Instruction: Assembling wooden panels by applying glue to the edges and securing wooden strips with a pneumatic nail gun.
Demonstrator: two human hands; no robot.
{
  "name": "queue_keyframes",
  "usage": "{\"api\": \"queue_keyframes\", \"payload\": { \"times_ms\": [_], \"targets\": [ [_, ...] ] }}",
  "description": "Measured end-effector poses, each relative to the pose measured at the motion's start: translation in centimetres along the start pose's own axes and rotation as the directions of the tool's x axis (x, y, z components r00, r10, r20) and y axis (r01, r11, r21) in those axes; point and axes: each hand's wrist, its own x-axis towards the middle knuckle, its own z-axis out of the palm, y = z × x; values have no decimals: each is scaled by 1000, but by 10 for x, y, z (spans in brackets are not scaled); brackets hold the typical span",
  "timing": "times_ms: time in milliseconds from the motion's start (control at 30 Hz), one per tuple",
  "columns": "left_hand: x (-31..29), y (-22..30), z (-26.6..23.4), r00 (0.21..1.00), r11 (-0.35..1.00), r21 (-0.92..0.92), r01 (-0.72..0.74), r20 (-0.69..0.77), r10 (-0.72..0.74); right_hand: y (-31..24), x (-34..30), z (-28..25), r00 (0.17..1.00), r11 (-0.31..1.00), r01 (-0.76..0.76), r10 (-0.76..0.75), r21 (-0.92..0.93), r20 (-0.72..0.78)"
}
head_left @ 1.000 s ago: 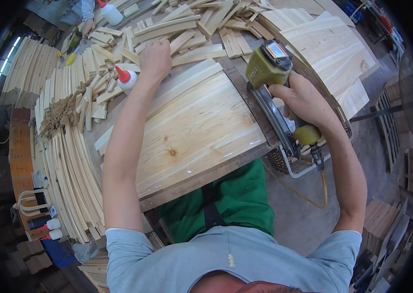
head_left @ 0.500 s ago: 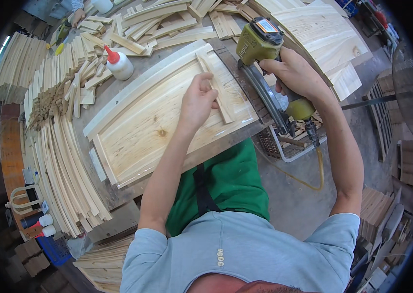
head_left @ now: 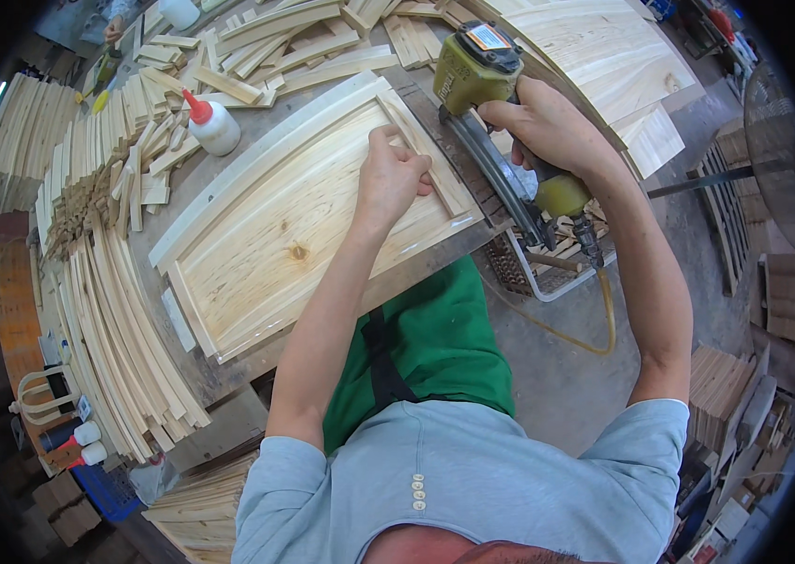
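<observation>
At centre frame our left hand [head_left: 393, 179] pressed its fingers on the trim strip [head_left: 426, 155] of the wood panel [head_left: 275, 235]; our right hand [head_left: 548, 122] gripped the nail gun [head_left: 482, 75]. A nail fired that close, we judged, could hit the fingers.

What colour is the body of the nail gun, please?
Olive-yellow with a black top, on the nail gun in the right hand; head view.
</observation>
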Motion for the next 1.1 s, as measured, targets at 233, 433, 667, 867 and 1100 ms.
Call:
{"api": "queue_keyframes", "payload": {
  "times_ms": [233,433,667,867,1100],
  "targets": [
    [4,16,4,998,987,148,56,-29,-52,3,2,2,1000,1000,8,-8,2,1],
    [-16,-17,5,881,702,598,-388,18,472,4,1,2,998,999,48,-48,-3,-32],
    [-41,-25,21,820,590,635,-499,126,558,-1,1,-4,1000,1000,15,-15,5,17],
    [-43,-24,21,864,678,598,-428,50,501,-13,0,-5,999,996,-15,12,92,33],
    [-38,-28,19,868,706,574,-415,16,497,-31,47,8,996,995,55,-60,81,66]
  ]
}}
